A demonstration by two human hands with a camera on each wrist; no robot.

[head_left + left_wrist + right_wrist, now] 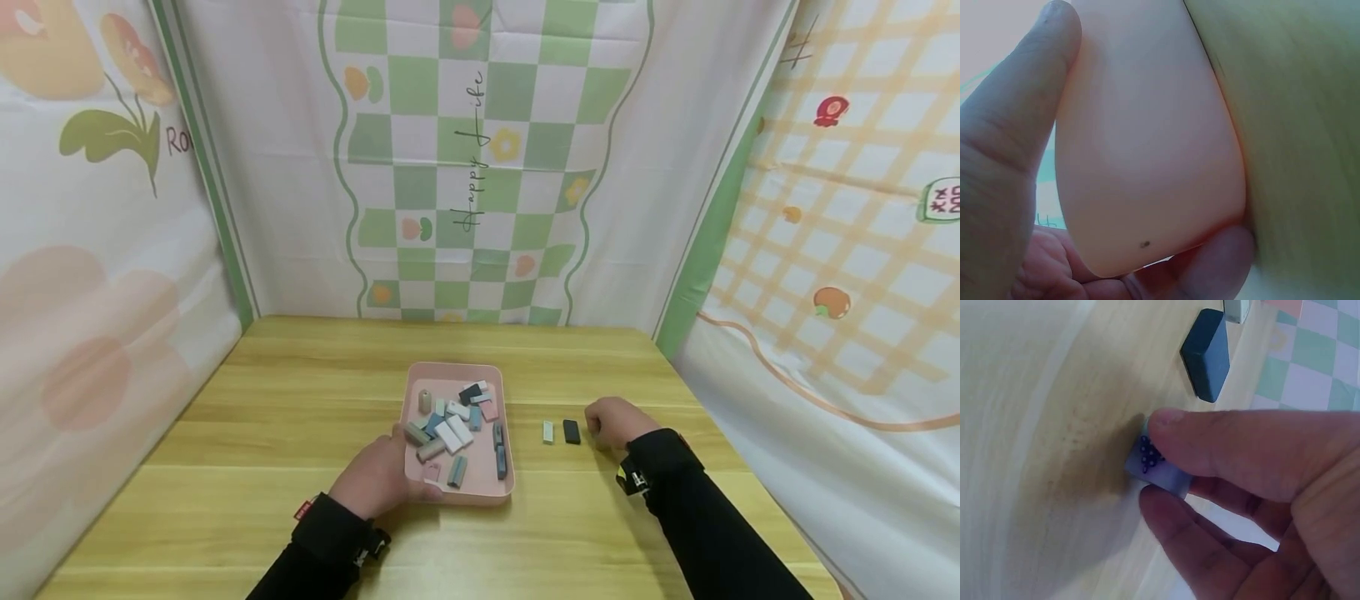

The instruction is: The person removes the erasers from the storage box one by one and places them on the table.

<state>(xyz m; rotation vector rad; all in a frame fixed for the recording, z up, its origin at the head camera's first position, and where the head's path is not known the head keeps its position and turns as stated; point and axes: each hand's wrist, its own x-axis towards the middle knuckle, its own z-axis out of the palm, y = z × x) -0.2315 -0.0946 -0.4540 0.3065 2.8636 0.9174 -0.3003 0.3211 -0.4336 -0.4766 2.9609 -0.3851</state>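
Observation:
My left hand (378, 475) grips the near left corner of a shallow pink tray (480, 483), its thumb and fingers against the wall (1147, 137) in the left wrist view. Several small blocks in white, grey, blue, pink and black lie jumbled in the tray. To the right, my right hand (618, 422) pinches a small greyish-lilac block (1163, 478) with dark dots on it, close over the table; the head view hides this block behind the hand. Beside that hand lie a black block (572, 432) and a pale green block (547, 432), apart from each other.
The wooden table (300, 392) carries the tray and loose blocks. Printed cloth hangs behind it (487, 167) and along the left (90, 292) and right (825, 250) sides.

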